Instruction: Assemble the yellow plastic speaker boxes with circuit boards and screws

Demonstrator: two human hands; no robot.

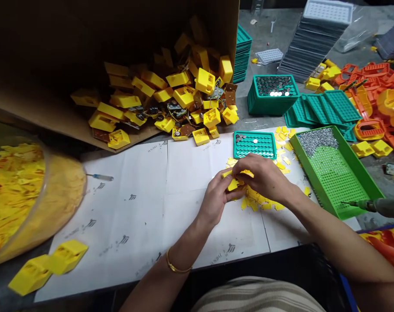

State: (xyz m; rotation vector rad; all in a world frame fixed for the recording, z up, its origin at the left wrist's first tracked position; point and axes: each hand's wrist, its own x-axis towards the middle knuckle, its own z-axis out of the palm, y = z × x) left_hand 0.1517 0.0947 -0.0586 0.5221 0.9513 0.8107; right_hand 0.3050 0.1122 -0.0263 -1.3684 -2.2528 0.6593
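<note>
Over the white sheet, my left hand point(215, 197) grips a small yellow plastic housing point(233, 183), fingers wrapped round its side. My right hand point(260, 173) reaches over the same housing from the right, its thumb and fingertips pressed together at the top; whatever is in that pinch is hidden. Beneath and beside both hands lie many small yellow plastic pieces point(265, 203). Just beyond them sits a green tray point(255, 149) with rows of hollows, some holding round silvery button cells.
A cardboard box point(30, 104) spills yellow housings point(183, 97). At left stands a tub point(65, 190) of yellow pieces, near a screwdriver point(102, 177). To the right are a green basket point(353, 186) with small metal parts, a power screwdriver point(379, 207), and stacked trays point(271, 102).
</note>
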